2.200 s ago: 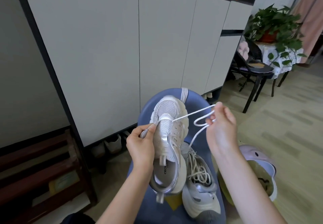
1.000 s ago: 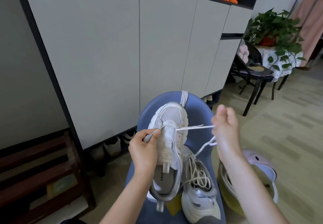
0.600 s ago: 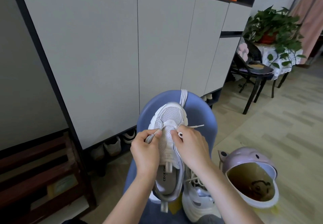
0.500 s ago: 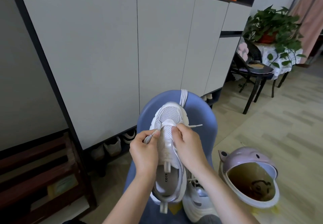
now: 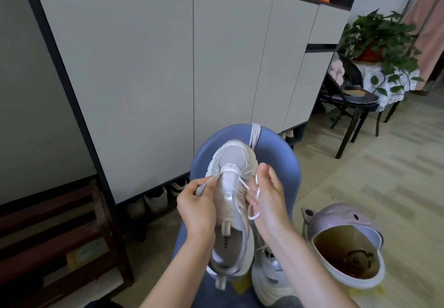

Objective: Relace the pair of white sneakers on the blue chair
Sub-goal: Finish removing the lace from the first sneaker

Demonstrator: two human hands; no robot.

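Observation:
A white mesh sneaker (image 5: 231, 202) is held up over the blue chair (image 5: 283, 163), toe pointing away from me. My left hand (image 5: 197, 208) grips its left side and pinches one grey lace tip (image 5: 200, 188). On the shoe's right side my right hand (image 5: 268, 199) holds the white shoelace (image 5: 255, 202), which loops down across its palm. The second white sneaker (image 5: 271, 276) lies on the chair seat below, partly hidden by my right forearm. A spare white lace (image 5: 254, 134) hangs over the chair back.
A pale cabinet wall (image 5: 168, 67) stands just behind the chair, with shoes (image 5: 156, 202) under it. A pink lidded bin (image 5: 346, 242) sits on the floor at right. A dark wooden rack (image 5: 52, 233) is at left. A black chair (image 5: 353, 106) and potted plant (image 5: 382, 38) stand far right.
My right hand pulled the lace out to the right, came back onto the shoe's eyelets, and has now shifted to the shoe's right side with lace loops in it. The left hand held still.

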